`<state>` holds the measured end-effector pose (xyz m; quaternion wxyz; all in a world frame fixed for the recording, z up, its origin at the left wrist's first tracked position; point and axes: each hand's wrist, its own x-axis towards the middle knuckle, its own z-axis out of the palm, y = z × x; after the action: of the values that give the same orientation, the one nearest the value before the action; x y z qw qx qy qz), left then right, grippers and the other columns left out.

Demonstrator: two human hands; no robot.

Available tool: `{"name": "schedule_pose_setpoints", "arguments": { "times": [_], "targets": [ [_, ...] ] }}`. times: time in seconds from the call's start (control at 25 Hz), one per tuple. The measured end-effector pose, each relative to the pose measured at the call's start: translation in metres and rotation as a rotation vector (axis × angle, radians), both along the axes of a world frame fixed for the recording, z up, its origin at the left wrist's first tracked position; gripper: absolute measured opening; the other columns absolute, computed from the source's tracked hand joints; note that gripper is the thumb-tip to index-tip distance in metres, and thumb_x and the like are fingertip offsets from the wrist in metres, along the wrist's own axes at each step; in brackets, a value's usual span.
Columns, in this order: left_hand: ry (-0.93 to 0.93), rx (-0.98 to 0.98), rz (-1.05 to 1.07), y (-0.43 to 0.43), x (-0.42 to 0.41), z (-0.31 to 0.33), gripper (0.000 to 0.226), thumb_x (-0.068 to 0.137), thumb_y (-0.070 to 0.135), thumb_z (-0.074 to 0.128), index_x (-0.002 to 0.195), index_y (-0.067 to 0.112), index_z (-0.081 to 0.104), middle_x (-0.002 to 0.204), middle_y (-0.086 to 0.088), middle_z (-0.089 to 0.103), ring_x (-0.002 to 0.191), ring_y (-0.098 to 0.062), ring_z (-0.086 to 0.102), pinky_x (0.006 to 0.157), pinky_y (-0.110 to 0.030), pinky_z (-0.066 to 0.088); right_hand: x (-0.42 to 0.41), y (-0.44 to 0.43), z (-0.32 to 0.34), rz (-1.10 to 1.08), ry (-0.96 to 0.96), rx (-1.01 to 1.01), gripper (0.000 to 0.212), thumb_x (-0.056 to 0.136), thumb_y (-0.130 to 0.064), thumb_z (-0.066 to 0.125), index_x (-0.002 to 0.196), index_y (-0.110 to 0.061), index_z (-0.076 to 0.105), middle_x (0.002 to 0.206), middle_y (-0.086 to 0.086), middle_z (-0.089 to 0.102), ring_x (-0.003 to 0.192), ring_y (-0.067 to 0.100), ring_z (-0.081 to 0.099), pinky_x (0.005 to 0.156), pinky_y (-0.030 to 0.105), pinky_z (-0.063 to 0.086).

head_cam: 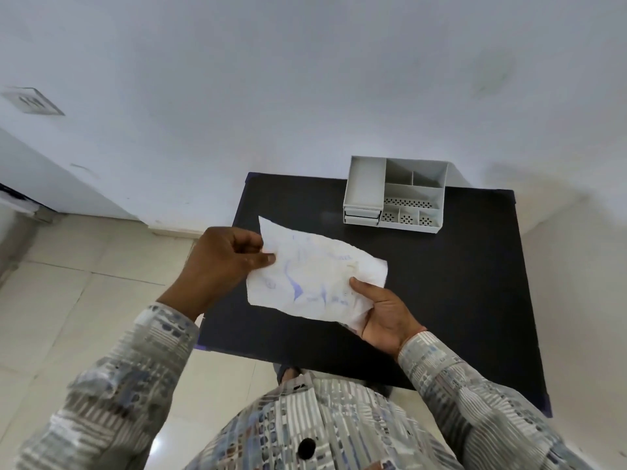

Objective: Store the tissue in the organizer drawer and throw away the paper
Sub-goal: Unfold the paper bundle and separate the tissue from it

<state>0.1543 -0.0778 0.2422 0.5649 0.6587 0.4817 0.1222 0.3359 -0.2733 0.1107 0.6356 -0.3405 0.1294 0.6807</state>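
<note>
Both my hands hold a crumpled white sheet (315, 276) with blue ink marks, spread flat above the near left part of the black table (458, 300). My left hand (220, 266) pinches its left edge between thumb and fingers. My right hand (383, 313) grips its lower right corner, palm up. Whether the sheet is tissue or paper I cannot tell. The white organizer (395, 195) stands at the table's far edge, with open compartments on top and two small drawers (361, 215) on its left front, both pushed in.
The table stands against a white wall (305, 96). Pale floor tiles (84, 300) lie to its left. A wall socket plate (32, 101) is at far left. My patterned shirt fills the bottom of the view. No bin is visible.
</note>
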Motion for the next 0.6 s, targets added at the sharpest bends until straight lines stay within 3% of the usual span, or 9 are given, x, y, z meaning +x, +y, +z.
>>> {"name": "schedule_pose_setpoints", "arguments": {
  "times": [0.08, 0.16, 0.24, 0.4, 0.6],
  "targets": [
    [0.032, -0.074, -0.044, 0.009, -0.005, -0.013, 0.022, 0.085, 0.018, 0.088, 0.106, 0.019, 0.082, 0.101, 0.001, 0.086, 0.095, -0.024, 0.082, 0.086, -0.043, 0.066, -0.009, 0.012, -0.007, 0.019, -0.034, 0.003, 0.041, 0.096, -0.005, 0.064, 0.136, -0.007, 0.067, 0.138, 0.019, 0.070, 0.123, 0.036, 0.070, 0.100, 0.056, 0.059],
    [0.134, -0.026, -0.122, 0.018, -0.011, -0.033, 0.032, 0.079, 0.020, 0.094, 0.107, 0.020, 0.078, 0.105, 0.003, 0.084, 0.096, -0.020, 0.081, 0.087, -0.040, 0.065, -0.019, 0.024, -0.016, 0.062, -0.082, -0.012, 0.040, 0.097, -0.005, 0.063, 0.137, -0.007, 0.067, 0.141, 0.020, 0.068, 0.130, 0.039, 0.065, 0.110, 0.059, 0.051],
    [0.192, 0.028, -0.134, 0.028, -0.018, -0.050, 0.031, 0.079, 0.015, 0.093, 0.103, 0.023, 0.074, 0.108, 0.001, 0.082, 0.098, -0.024, 0.078, 0.090, -0.042, 0.064, -0.027, 0.038, -0.032, 0.066, -0.064, -0.070, 0.035, 0.099, -0.015, 0.065, 0.134, -0.010, 0.069, 0.140, 0.020, 0.069, 0.133, 0.041, 0.062, 0.115, 0.062, 0.043],
    [0.134, -0.130, -0.236, 0.050, -0.027, -0.064, 0.027, 0.083, 0.012, 0.090, 0.106, 0.019, 0.079, 0.100, 0.000, 0.085, 0.096, -0.024, 0.081, 0.083, -0.037, 0.066, -0.040, 0.062, -0.061, 0.101, -0.079, -0.174, 0.053, 0.096, -0.026, 0.073, 0.145, -0.010, 0.060, 0.142, 0.019, 0.067, 0.133, 0.041, 0.062, 0.116, 0.063, 0.043],
    [0.283, 0.171, -0.304, 0.084, -0.034, -0.092, 0.015, 0.082, 0.012, 0.089, 0.095, 0.013, 0.082, 0.089, -0.003, 0.083, 0.085, -0.020, 0.080, 0.069, -0.025, 0.062, -0.064, 0.086, -0.078, 0.015, -0.102, -0.177, 0.054, 0.087, -0.016, 0.076, 0.139, -0.006, 0.064, 0.136, 0.019, 0.071, 0.129, 0.038, 0.066, 0.115, 0.059, 0.046]
  ]
}}
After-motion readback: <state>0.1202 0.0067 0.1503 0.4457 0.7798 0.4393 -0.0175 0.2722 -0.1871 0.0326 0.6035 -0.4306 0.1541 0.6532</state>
